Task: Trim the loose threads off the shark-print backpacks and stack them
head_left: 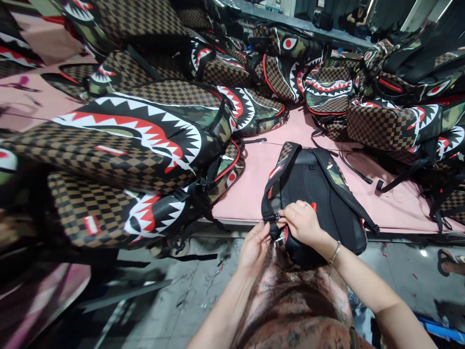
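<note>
A black-backed backpack lies on the near edge of the pink table, its padded back facing up and its lower end hanging toward my lap. My left hand pinches the lower end of its left shoulder strap by a black buckle. Close beside it, my right hand is closed at the same buckle, with a bracelet on the wrist. Something small and red-orange shows by the right hand's knuckles. The fingertips partly hide the buckle and webbing.
Checkered backpacks with shark-mouth prints are piled on the left, and more stand at the right and back. Loose straps trail across the pink table. Thread scraps litter the floor. A person is in the far background.
</note>
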A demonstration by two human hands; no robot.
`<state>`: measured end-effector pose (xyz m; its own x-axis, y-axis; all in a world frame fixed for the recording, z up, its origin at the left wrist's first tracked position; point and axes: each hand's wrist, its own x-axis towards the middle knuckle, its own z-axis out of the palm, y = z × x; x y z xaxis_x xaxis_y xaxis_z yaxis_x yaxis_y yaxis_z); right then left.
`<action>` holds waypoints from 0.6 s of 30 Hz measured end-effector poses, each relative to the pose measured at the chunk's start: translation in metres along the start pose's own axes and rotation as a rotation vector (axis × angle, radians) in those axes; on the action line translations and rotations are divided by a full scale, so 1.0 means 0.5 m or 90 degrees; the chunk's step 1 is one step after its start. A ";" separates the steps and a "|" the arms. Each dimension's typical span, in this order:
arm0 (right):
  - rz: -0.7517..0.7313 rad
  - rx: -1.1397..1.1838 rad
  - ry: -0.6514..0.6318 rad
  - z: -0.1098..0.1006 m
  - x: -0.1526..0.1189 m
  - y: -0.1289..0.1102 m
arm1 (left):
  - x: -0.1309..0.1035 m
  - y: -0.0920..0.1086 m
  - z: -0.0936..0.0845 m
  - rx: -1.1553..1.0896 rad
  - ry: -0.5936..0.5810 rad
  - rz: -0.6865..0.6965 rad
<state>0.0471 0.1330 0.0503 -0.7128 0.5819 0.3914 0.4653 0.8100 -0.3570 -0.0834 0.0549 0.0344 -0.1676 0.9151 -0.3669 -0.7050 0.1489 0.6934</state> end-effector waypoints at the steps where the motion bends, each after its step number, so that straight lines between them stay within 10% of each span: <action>1: 0.009 0.014 0.007 -0.002 0.000 -0.003 | -0.002 0.000 0.001 0.004 -0.001 0.009; 6: 0.249 0.321 0.091 -0.004 0.014 -0.015 | -0.010 -0.007 0.000 0.167 0.040 0.105; 13: 0.390 0.441 -0.083 0.051 0.065 -0.030 | -0.037 -0.035 -0.031 0.532 0.125 0.189; 18: 0.454 0.395 0.020 0.058 0.077 -0.005 | -0.175 0.082 -0.082 0.444 -0.008 0.043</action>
<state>0.0032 0.1515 0.0418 -0.3494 0.9340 -0.0742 0.4173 0.0843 -0.9048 -0.1259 -0.0342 0.0694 -0.1844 0.9342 -0.3053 -0.0864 0.2940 0.9519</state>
